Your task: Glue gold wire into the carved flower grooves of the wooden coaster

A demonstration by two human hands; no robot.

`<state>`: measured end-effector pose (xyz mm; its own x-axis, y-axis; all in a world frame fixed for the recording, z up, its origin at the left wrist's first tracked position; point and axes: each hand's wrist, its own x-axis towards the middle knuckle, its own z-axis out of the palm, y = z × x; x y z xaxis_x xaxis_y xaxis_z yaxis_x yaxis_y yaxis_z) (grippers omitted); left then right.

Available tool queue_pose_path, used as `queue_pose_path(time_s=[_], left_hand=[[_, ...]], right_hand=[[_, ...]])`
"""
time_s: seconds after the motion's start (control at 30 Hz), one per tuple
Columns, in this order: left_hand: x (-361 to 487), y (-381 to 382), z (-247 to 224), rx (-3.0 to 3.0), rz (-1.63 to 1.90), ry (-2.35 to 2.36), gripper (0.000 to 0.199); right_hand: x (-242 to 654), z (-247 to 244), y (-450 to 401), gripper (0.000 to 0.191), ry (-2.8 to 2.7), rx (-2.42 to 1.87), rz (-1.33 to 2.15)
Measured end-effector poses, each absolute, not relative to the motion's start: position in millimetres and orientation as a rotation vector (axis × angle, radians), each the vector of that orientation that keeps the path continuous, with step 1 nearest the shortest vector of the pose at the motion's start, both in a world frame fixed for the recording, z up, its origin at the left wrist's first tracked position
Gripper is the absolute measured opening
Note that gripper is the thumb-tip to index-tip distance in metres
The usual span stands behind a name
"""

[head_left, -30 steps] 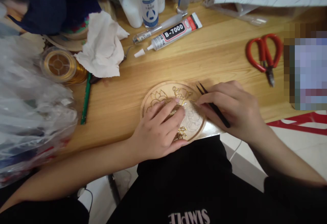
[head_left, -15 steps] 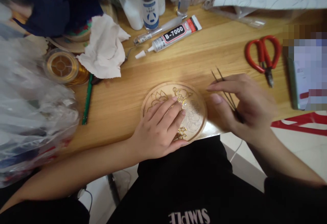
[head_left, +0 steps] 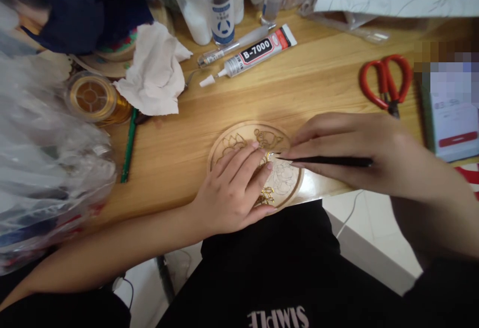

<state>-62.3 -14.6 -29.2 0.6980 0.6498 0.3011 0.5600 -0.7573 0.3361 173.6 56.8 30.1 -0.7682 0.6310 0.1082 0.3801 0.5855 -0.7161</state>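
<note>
A round wooden plate lies at the table's front edge, with gold wire outlines and pencil-drawn flowers on its face. My left hand rests flat over its left and middle part, fingers spread a little, covering some of the wire. From the right, my right hand grips dark tweezers between thumb and fingers. Their tips are at a small piece of gold wire near the plate's centre, beside my left fingertips. Whether the tips pinch the wire is too small to tell.
Behind the plate lie a glue tube, a clear pen and bottles. Red-handled pliers and a phone are at right. Tissue, a wire spool, a green pencil and plastic bags sit left.
My right hand has moved left and turned, bringing the tweezers from above the table's right part to the plate's centre. My left hand has stayed in place.
</note>
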Motion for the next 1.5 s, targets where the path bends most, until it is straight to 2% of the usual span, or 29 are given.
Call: queue_pose_path(time_s=[0.17, 0.53, 0.83, 1.23, 1.5], left_hand=[[-62.5, -15.4, -31.0, 2.675, 0.586, 0.987, 0.056], [-63.0, -15.0, -29.9, 2.674, 0.586, 0.987, 0.059], [-62.6, -14.9, -28.8, 2.696, 0.583, 1.006, 0.058], [-62.4, -14.0, -29.1, 2.710, 0.594, 1.015, 0.059], [-62.9, -14.4, -29.8, 2.695, 0.589, 1.004, 0.058]], right_hand=[[170.7, 23.4, 71.8, 0.012, -2.568, -0.689, 0.961], [168.4, 9.6, 70.8, 0.011, -2.480, -0.716, 1.110], [164.7, 6.0, 56.4, 0.006, -2.436, -0.786, 0.915], [162.2, -5.4, 35.4, 0.012, -2.295, -0.869, 0.784], [168.1, -10.6, 32.8, 0.016, -2.249, -0.890, 0.819]])
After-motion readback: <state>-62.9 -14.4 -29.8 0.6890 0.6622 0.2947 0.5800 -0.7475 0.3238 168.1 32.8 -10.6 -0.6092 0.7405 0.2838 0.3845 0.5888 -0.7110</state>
